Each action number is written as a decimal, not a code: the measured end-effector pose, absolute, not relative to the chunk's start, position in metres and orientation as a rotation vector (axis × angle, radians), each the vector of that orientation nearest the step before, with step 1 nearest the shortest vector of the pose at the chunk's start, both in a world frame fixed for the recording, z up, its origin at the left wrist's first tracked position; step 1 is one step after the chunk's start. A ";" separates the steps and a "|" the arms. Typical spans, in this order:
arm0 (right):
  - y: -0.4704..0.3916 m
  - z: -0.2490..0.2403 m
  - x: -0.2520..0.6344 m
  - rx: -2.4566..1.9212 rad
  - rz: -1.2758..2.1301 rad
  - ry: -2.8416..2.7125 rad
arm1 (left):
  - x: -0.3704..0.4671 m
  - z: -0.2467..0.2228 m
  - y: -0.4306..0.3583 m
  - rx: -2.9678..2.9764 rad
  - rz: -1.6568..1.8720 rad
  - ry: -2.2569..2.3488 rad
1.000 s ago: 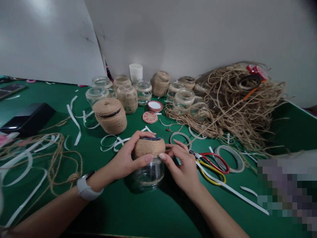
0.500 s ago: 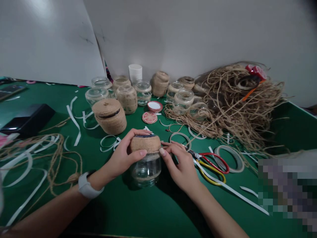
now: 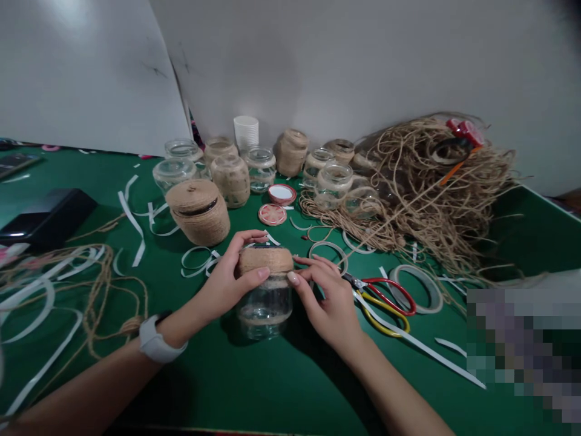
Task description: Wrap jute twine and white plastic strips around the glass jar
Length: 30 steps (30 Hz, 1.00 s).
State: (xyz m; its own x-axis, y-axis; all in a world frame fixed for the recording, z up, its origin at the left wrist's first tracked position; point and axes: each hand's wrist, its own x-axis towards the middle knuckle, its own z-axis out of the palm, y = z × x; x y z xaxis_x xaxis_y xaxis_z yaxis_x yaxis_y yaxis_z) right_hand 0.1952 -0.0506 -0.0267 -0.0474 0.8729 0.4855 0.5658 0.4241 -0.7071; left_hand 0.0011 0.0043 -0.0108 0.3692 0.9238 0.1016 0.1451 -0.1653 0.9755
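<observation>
Standing on a green table [image 3: 254, 387] between two bare hands: a glass jar [image 3: 265, 301], bound around its upper part by a twine band [image 3: 265, 260]. Likely rigid, fairly light, slick on bare glass and breakable if dropped; probably best gripped around the rougher twine or steadied low on the body. Held at the jar's upper left in the left hand [image 3: 226, 278], curled from thumb at front to fingertips over the top. Bunched at the jar's right side, near the band's lower edge: the fingers of the right hand [image 3: 333, 303], too small in view to tell of any strand between them. Nudged slightly left since a second earlier, and showing less of its dark top. Farther out: scissors [image 3: 384, 280] to the jar's right, a wrapped pot [image 3: 200, 224] beyond its left, a twine heap [image 3: 417, 218] beyond its right.
</observation>
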 end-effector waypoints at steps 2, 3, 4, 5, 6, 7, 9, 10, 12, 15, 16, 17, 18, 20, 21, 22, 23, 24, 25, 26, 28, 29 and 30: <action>-0.050 -0.027 0.195 -1.280 0.453 -1.710 | 0.000 -0.012 0.005 1.546 0.918 0.947; -0.050 -0.027 0.195 -1.291 0.489 -1.696 | 0.000 -0.012 0.004 1.521 0.904 0.920; -0.050 -0.027 0.195 -1.296 0.526 -1.683 | -0.001 -0.013 0.004 1.497 0.890 0.889; -0.050 -0.027 0.195 -1.297 0.560 -1.672 | -0.001 -0.013 0.004 1.482 0.881 0.862; -0.050 -0.027 0.195 -1.293 0.584 -1.663 | -0.001 -0.013 0.004 1.476 0.879 0.845; -0.050 -0.027 0.195 -1.284 0.593 -1.658 | -0.001 -0.014 0.004 1.482 0.880 0.842; -0.050 -0.027 0.195 -1.261 0.571 -1.655 | 0.000 -0.013 0.003 1.522 0.884 0.872; -0.051 -0.027 0.194 -1.255 0.550 -1.656 | 0.001 -0.012 0.003 1.545 0.884 0.895; -0.051 -0.027 0.194 -1.251 0.510 -1.659 | 0.002 -0.011 0.003 1.586 0.876 0.934; -0.052 -0.027 0.193 -1.243 0.483 -1.677 | 0.002 -0.011 0.002 1.590 0.897 0.944; -0.052 -0.027 0.193 -1.238 0.485 -1.682 | 0.001 -0.012 0.002 1.580 0.917 0.938; -0.052 -0.026 0.193 -1.239 0.497 -1.680 | 0.001 -0.013 0.002 1.570 0.941 0.929; -0.052 -0.026 0.192 -1.244 0.520 -1.672 | 0.000 -0.013 0.001 1.559 0.959 0.918; -0.051 -0.026 0.192 -1.258 0.605 -1.635 | -0.001 -0.015 0.000 1.535 0.976 0.889; -0.051 -0.026 0.192 -1.261 0.664 -1.610 | -0.001 -0.016 0.000 1.517 0.979 0.870; -0.050 -0.026 0.192 -1.258 0.723 -1.585 | -0.001 -0.017 -0.001 1.493 0.980 0.850; -0.050 -0.027 0.192 -1.249 0.770 -1.562 | -0.001 -0.017 -0.001 1.470 0.978 0.831; -0.050 -0.027 0.192 -1.239 0.797 -1.544 | -0.001 -0.017 -0.001 1.455 0.975 0.817; -0.050 -0.027 0.192 -1.229 0.800 -1.533 | -0.001 -0.017 -0.001 1.454 0.969 0.812; -0.050 -0.028 0.191 -1.222 0.783 -1.526 | -0.001 -0.017 -0.001 1.468 0.959 0.820; -0.051 -0.028 0.191 -1.215 0.717 -1.517 | 0.000 -0.014 -0.001 1.527 0.943 0.877; -0.051 -0.028 0.191 -1.215 0.686 -1.513 | 0.001 -0.013 -0.001 1.556 0.935 0.917; -0.051 -0.028 0.191 -1.215 0.662 -1.508 | 0.001 -0.011 0.000 1.574 0.925 0.954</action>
State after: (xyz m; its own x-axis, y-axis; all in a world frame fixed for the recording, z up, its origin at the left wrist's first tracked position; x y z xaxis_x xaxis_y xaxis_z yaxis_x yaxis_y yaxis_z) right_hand 0.1909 -0.0513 -0.0277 0.0560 0.9252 0.3753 0.3501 0.3338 -0.8752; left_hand 0.0009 -0.0004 -0.0106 0.3887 0.9164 0.0956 0.1235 -0.1546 0.9802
